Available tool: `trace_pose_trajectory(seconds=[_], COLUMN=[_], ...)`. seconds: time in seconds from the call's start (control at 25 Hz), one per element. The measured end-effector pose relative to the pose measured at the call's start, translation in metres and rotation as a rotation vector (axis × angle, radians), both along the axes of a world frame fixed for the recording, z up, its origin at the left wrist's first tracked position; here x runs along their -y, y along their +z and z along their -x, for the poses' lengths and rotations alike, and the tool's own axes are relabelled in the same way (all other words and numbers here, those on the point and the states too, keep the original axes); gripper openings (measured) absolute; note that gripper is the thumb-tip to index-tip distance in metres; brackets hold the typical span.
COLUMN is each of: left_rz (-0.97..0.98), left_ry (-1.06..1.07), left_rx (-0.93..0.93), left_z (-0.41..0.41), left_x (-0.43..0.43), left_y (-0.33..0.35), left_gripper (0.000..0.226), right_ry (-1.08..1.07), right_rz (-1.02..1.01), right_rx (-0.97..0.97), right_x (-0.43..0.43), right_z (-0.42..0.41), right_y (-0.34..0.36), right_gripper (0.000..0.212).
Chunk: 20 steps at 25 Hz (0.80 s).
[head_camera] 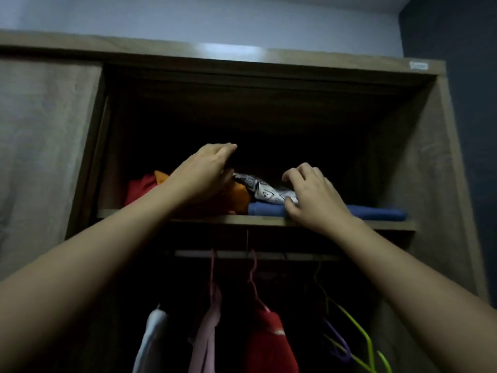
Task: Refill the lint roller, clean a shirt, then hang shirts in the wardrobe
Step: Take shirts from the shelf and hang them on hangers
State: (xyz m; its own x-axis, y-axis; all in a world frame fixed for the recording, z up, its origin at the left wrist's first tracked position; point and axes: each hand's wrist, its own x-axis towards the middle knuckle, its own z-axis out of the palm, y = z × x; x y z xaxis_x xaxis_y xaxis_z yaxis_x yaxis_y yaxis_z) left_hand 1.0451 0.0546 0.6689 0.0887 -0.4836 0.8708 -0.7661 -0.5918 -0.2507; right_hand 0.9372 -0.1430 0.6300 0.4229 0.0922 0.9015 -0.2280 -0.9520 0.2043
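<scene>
A person is reaching both bare arms up into an open wardrobe (430,170). Its upper shelf (390,225) is holding a row of clothes: a red garment (139,187) at the left, an orange garment (239,196) beside it, and a blue folded garment (376,212) lying flat. The blue one's long axis is running left to right along the shelf's near edge, its right end stopping just short of the right wall. A patterned garment (266,191) is lying crumpled on the blue one, its left end touching the orange one.

The left hand (204,170) is arching over the orange garment, its grip wide and fingers stretching toward the dark far side. The right hand (314,195) is closing its grip on the patterned garment, fingers curling over the top and thumb pressing at its near edge. Dark open room is showing above the clothes.

Below, a rail (234,254) is carrying a white garment (153,337), a pink garment (205,343) and a red hanging garment (269,345). A bare purple hanger (337,340) and green hanger (363,335) are hanging at the right. A sliding door (40,157) is covering the left side.
</scene>
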Motion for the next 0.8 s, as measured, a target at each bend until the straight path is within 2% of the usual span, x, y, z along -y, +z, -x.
trace_pose_trajectory(seconds=[0.16,0.24,0.28,0.36,0.48,0.56,0.6,0.68,0.8], left_rz=[-0.220,-0.262,-0.268,-0.209,-0.115,-0.137,-0.153,-0.157,-0.085], left_ry=[0.187,0.223,0.249,0.244,0.141,0.231,0.288,0.342,0.243], left_rx=[-0.370,-0.533,-0.558,-0.587,-0.747,-0.817,-0.843,-0.851,-0.721], left_z=[-0.026,-0.033,-0.035,-0.041,-0.050,-0.050,-0.049,-0.048,-0.048], left_x=[0.006,0.005,0.006,0.006,0.007,0.011,0.013,0.018,0.024], left_y=[0.046,0.054,0.054,0.056,0.062,0.063,0.062,0.060,0.063], left_gripper=[0.071,0.077,0.077,0.065,0.033,0.012,0.008,0.014,0.015], right_ry=[-0.038,-0.006,0.027,0.069,0.045,-0.013,-0.029,-0.034,-0.002], right_rz=[-0.174,-0.227,-0.252,-0.323,-0.405,-0.350,-0.303,-0.234,-0.219], right_rx=[-0.346,-0.439,-0.472,-0.537,-0.635,-0.683,-0.675,-0.605,-0.453], right_x=[0.012,0.017,0.020,0.025,0.031,0.032,0.032,0.030,0.033], right_z=[-0.048,-0.063,-0.068,-0.078,-0.097,-0.108,-0.111,-0.115,-0.113], right_y=[0.049,0.060,0.063,0.067,0.071,0.074,0.074,0.072,0.073], right_gripper=[0.083,0.090,0.090,0.083,0.054,0.041,0.039,0.037,0.037])
